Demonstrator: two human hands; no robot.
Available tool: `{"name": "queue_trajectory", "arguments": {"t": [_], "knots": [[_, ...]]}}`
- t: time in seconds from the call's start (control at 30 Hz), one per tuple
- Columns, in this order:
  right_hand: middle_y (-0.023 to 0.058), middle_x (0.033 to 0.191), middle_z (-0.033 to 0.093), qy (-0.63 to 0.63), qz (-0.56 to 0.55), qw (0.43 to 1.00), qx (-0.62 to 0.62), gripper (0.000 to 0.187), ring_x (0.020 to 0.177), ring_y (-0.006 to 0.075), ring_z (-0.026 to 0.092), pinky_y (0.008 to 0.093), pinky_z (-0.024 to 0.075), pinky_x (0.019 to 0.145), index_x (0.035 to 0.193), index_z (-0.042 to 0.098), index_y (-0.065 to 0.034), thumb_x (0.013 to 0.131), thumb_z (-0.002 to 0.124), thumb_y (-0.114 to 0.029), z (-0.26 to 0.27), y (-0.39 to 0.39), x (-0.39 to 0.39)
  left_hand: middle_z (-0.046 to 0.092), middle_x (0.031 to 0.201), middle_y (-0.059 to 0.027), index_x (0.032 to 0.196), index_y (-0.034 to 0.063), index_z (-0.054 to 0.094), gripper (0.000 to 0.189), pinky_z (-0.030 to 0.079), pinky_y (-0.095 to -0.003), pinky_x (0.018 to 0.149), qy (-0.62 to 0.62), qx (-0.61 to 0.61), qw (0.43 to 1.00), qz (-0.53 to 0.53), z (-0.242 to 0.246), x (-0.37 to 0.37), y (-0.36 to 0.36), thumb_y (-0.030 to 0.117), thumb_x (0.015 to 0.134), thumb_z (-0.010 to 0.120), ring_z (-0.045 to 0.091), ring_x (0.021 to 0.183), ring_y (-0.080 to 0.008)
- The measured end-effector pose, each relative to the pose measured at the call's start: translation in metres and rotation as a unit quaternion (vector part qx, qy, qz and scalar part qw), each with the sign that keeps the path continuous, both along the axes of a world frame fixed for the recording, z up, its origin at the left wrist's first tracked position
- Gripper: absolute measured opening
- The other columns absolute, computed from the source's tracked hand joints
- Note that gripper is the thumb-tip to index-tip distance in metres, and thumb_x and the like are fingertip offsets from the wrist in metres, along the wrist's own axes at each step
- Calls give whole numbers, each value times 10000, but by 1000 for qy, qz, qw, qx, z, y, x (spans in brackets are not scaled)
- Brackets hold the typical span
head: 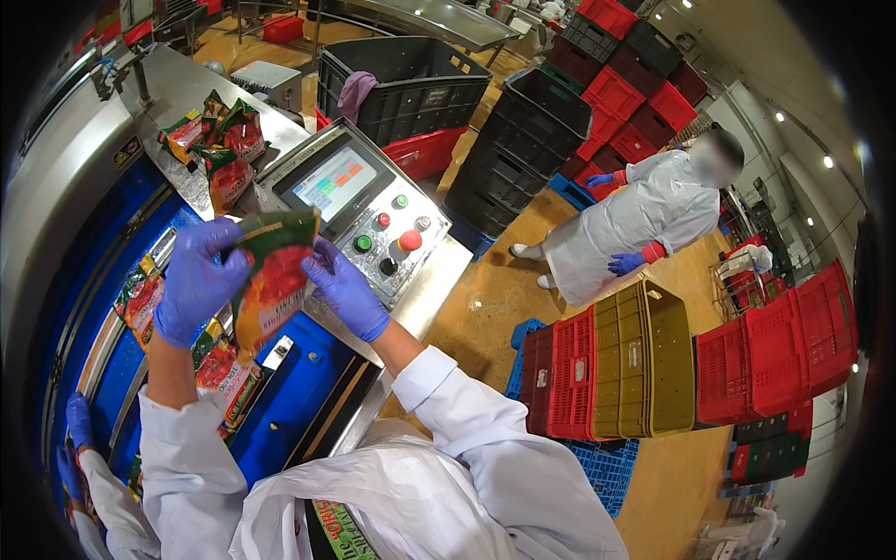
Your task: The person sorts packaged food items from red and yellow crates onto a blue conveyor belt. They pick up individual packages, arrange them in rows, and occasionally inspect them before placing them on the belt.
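My left hand [197, 280], in a purple glove, grips the upper left edge of a printed plastic food pouch [274, 294] in red, green and yellow. At the pouch's right edge is my right hand [344, 285], gloved too, its fingers bent against the film; how firmly they hold it is unclear. Below lie more pouches on the blue machine bed, one [222, 374] under the raised pouch and another [142, 297] left of my left hand. Several filled pouches [227, 150] stand and lie together on the steel top behind the hands.
A control panel [350, 203] with screen and buttons borders the machine bed [308, 364]. A co-worker's gloved hands [79, 420] are at lower left. Another person [616, 217] stands on the wet floor at right. Stacked black crates [504, 161], red crates [574, 371] and a yellow crate [630, 360] stand around.
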State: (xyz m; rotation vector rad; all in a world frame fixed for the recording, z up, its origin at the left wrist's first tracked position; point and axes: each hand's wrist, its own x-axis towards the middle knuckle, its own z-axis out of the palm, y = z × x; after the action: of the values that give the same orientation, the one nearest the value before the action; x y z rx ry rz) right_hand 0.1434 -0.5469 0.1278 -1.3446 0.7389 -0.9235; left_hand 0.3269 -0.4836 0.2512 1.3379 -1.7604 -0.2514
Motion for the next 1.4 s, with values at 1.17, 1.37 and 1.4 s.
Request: {"name": "queue_trajectory", "arguments": {"t": [1.17, 1.37, 1.4], "knots": [[4, 874, 559, -94, 46, 994, -14, 168, 805, 79, 511, 221, 430, 745, 1015, 557, -12, 848, 543, -18, 22, 30, -17, 530, 868, -128, 664, -35, 446, 109, 424, -304, 779, 134, -73, 988, 7, -49, -1, 85, 30, 598, 502, 516, 808, -209], [-17, 848, 552, -61, 56, 996, 24, 143, 692, 37, 496, 181, 418, 619, 1002, 562, -20, 860, 548, -32, 43, 45, -15, 551, 978, -148, 718, -28, 484, 94, 427, -318, 828, 101, -44, 991, 71, -66, 11, 98, 22, 656, 535, 539, 886, -223], [-16, 854, 553, -55, 60, 997, 12, 145, 704, 38, 495, 183, 420, 629, 1002, 560, -15, 858, 551, -32, 43, 46, -14, 558, 967, -149, 729, -30, 493, 94, 432, -318, 819, 88, -33, 993, 75, -68, 15, 103, 15, 665, 545, 546, 876, -225]]}}
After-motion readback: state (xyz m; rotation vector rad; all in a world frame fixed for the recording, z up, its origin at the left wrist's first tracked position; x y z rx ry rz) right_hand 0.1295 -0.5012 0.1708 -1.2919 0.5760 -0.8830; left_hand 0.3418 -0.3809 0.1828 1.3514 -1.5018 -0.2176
